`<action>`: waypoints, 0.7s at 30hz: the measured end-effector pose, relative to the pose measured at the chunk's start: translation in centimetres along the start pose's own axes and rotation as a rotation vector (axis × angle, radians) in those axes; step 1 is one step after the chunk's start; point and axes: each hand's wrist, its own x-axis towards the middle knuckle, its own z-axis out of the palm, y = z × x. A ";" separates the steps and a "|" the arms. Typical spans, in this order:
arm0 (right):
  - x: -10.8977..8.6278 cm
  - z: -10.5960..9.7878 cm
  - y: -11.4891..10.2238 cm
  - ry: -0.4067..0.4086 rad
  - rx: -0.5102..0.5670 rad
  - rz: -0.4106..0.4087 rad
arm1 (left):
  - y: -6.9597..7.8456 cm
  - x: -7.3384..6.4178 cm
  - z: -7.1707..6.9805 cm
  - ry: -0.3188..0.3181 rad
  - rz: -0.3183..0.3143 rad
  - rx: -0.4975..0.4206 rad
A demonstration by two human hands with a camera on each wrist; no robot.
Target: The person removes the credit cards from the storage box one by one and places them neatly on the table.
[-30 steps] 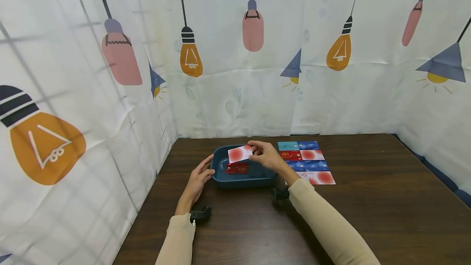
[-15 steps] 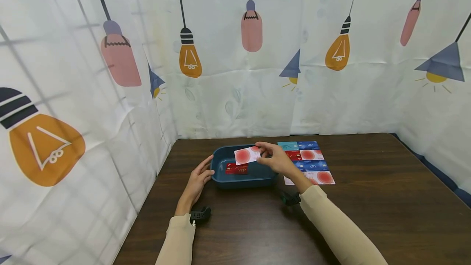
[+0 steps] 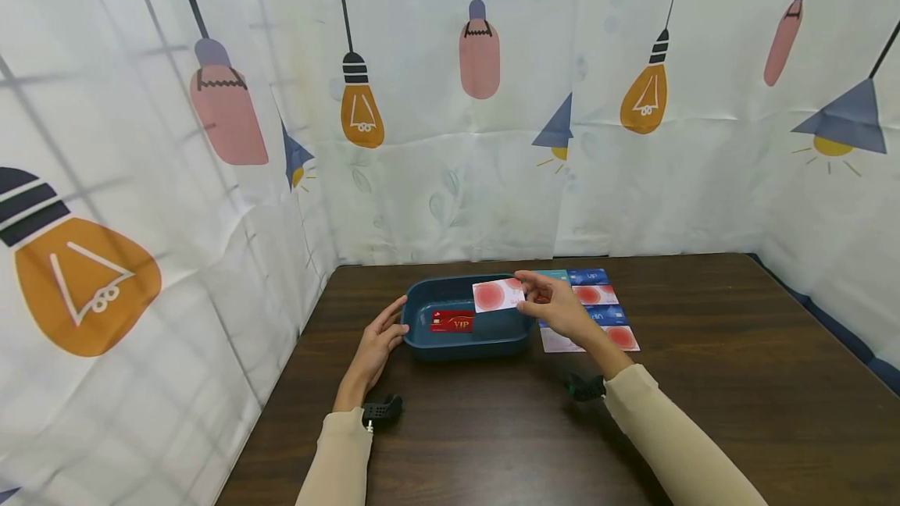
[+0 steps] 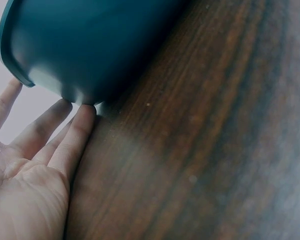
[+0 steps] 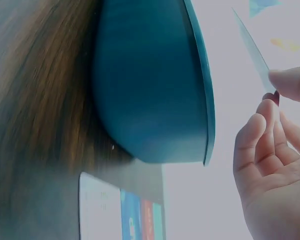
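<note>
My right hand [image 3: 555,312] pinches a white card with a red circle [image 3: 495,296] between thumb and fingers, above the right part of a blue plastic tub [image 3: 464,353]. The right wrist view shows this card [image 5: 253,50] nearly edge-on, raised past the tub's rim. At the tub's left end, my left hand [image 3: 375,348] touches the wall and rim; the left wrist view has its fairly straight fingers [image 4: 80,132] against the outside. Inside the tub lies a red VIP card [image 3: 451,322].
Right of the tub, several cards lie in neat rows on the brown table [image 3: 703,350], among them a blue card [image 3: 589,277] and a white card with a red circle [image 3: 596,295]. My right forearm partly covers them. A printed curtain [image 3: 422,201] stands behind the table.
My right hand has carried the white card rightward across the tub, uncovering more of the red card inside. My left hand has stayed at the tub's left end.
</note>
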 end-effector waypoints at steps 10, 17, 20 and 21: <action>-2.2 -2.2 0.8 0.031 -0.016 -0.038 | 0.0 0.1 0.0 0.001 0.005 0.001; -3.4 -3.5 2.0 0.039 -0.029 -0.072 | -0.1 0.1 0.0 -0.003 0.011 0.010; -4.0 -3.9 2.4 0.045 -0.030 -0.048 | -0.1 0.0 0.0 -0.001 0.009 0.016; -4.2 -4.1 2.5 0.048 -0.028 -0.040 | -0.1 0.0 0.0 0.000 0.007 0.019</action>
